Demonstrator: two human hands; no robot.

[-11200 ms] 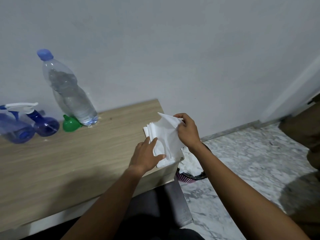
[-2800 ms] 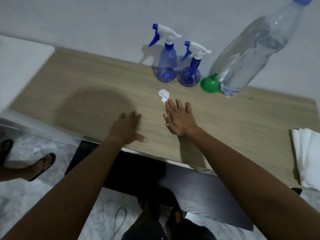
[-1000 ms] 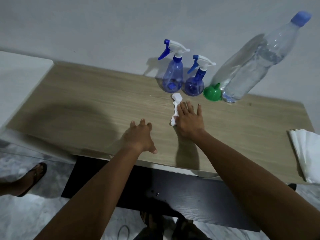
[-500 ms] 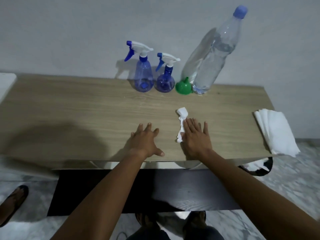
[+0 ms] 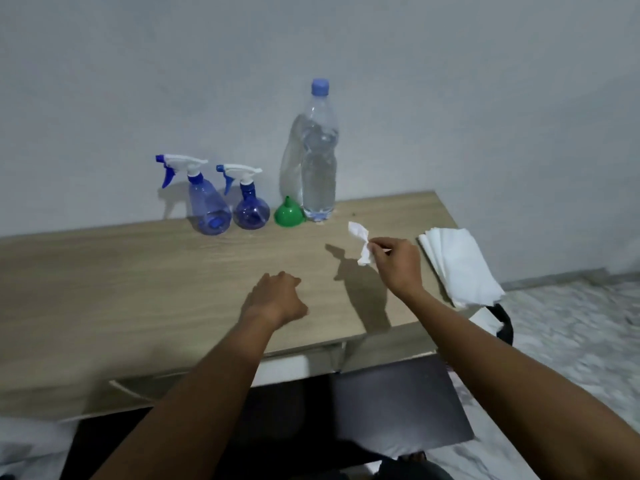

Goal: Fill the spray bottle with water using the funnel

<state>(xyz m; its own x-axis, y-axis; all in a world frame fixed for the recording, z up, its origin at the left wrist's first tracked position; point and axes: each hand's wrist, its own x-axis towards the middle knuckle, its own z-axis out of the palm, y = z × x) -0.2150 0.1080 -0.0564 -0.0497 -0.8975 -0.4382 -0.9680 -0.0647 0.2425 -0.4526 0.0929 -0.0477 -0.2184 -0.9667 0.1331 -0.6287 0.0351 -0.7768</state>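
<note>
The taller translucent blue plastic spray bottle [image 5: 209, 206] stands upright at the back of the light wooden table [image 5: 121, 278] against the wall. The rounder translucent blue plastic spray bottle [image 5: 251, 211] stands just beside it on the right. Both carry white trigger heads (neither can take water until a head is unscrewed). The small green plastic funnel [image 5: 289, 213] sits mouth-down, spout up, between the rounder bottle and the tall clear plastic water bottle with the blue cap [image 5: 319, 157]. The items are tightly grouped, so a careless reach for the funnel is likely to knock the tall bottle or a light, seemingly empty sprayer over. A fast pour from the large bottle is likely to flood the narrow spout and spill onto the wood. The right hand [image 5: 398, 261] is raised above the surface and pinches a crumpled white tissue [image 5: 361, 244] between thumb and fingertips, so it is not free for either job. The left hand [image 5: 277, 299] lies low over the table, fingers loosely curled, holding nothing. The stack of white paper napkins [image 5: 460, 265] overhangs the right edge, where a passing forearm could sweep it off.
</note>
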